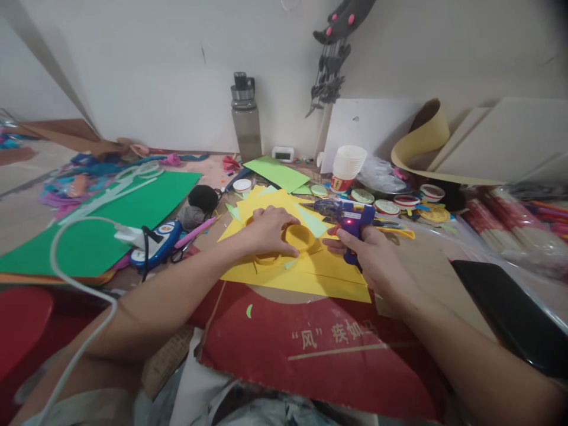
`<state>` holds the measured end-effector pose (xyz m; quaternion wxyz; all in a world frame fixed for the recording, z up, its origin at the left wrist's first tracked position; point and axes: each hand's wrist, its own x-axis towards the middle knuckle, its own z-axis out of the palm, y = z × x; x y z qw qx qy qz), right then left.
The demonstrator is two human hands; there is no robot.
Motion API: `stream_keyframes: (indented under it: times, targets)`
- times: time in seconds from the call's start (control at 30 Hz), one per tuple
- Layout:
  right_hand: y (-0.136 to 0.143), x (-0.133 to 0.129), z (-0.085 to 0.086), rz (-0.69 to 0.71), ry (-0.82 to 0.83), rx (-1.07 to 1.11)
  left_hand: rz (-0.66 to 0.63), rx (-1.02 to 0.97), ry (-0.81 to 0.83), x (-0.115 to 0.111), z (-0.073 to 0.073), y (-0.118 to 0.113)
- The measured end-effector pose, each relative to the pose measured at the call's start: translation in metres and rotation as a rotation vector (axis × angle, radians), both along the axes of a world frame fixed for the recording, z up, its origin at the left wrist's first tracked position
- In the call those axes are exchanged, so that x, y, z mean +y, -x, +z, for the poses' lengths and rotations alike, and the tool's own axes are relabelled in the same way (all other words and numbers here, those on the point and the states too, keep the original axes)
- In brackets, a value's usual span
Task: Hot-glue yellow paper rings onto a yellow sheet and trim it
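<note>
My left hand (271, 232) curls around a yellow ring-shaped piece (300, 238), perhaps of paper, its thumb and fingers on the ring's left side. Under it lie several yellow paper sheets (328, 283), with a few pale green scraps on top. My right hand (361, 245) grips a dark blue hot glue gun (357, 215) by its handle. A small red light glows on the gun's side. Its nozzle points left, above the papers and a little apart from the ring. Part of the ring is hidden behind my left fingers.
A red cardboard sheet (310, 355) lies at the front edge. A white cable (86, 290) loops over my left forearm from a blue power strip (156, 245). Green paper (146, 204), stacked paper cups (349, 163), a water bottle (247, 121) and a black phone-like slab (510, 307) surround the papers.
</note>
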<state>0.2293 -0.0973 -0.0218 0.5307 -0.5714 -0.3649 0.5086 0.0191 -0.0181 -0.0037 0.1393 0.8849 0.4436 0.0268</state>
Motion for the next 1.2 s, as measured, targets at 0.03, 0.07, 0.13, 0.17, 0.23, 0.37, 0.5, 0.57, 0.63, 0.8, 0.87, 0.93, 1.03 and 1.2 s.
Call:
stream_keyframes:
  times: [0.03, 0.07, 0.13, 0.17, 0.23, 0.37, 0.5, 0.57, 0.63, 0.8, 0.87, 0.93, 1.03, 1.2]
  targets:
    - [0.001, 0.001, -0.003, -0.006, -0.003, 0.013, 0.026, 0.003, -0.006, -0.001, -0.001, -0.001]
    - [0.001, 0.001, -0.006, -0.007, -0.008, 0.021, 0.047, 0.007, -0.009, -0.001, -0.002, -0.002]
    - [0.001, 0.003, -0.01, 0.008, -0.024, 0.045, 0.066, 0.011, -0.005, -0.002, -0.003, -0.003]
    - [0.001, 0.003, -0.011, 0.016, -0.032, 0.061, 0.064, 0.008, -0.001, -0.002, -0.004, -0.003]
    - [0.002, 0.004, -0.013, 0.03, -0.035, 0.079, 0.051, -0.001, 0.004, -0.003, -0.004, -0.004]
    - [0.005, 0.005, -0.015, 0.045, -0.015, 0.089, 0.044, -0.003, 0.001, -0.003, -0.004, -0.005]
    - [0.007, 0.007, -0.019, 0.039, -0.021, 0.116, 0.046, -0.008, 0.016, -0.002, -0.005, -0.005]
    - [0.007, 0.007, -0.022, 0.043, -0.02, 0.138, 0.047, -0.014, 0.02, -0.002, -0.005, -0.005]
    - [0.007, 0.007, -0.023, 0.048, -0.022, 0.157, 0.054, -0.014, 0.022, -0.002, -0.006, -0.005]
    - [0.011, 0.006, -0.022, 0.038, -0.023, 0.164, 0.049, -0.024, 0.022, -0.002, -0.006, -0.006]
    - [0.011, 0.006, -0.021, 0.035, -0.025, 0.153, 0.048, -0.024, 0.023, -0.002, -0.005, -0.006]
    - [0.011, 0.006, -0.019, 0.028, -0.031, 0.149, 0.055, -0.021, 0.023, -0.002, -0.005, -0.005]
    - [0.011, 0.006, -0.019, 0.016, -0.033, 0.149, 0.061, -0.033, 0.016, -0.001, -0.007, -0.005]
    - [0.013, 0.005, -0.018, 0.015, -0.011, 0.134, 0.051, -0.048, 0.006, 0.0, -0.011, -0.004]
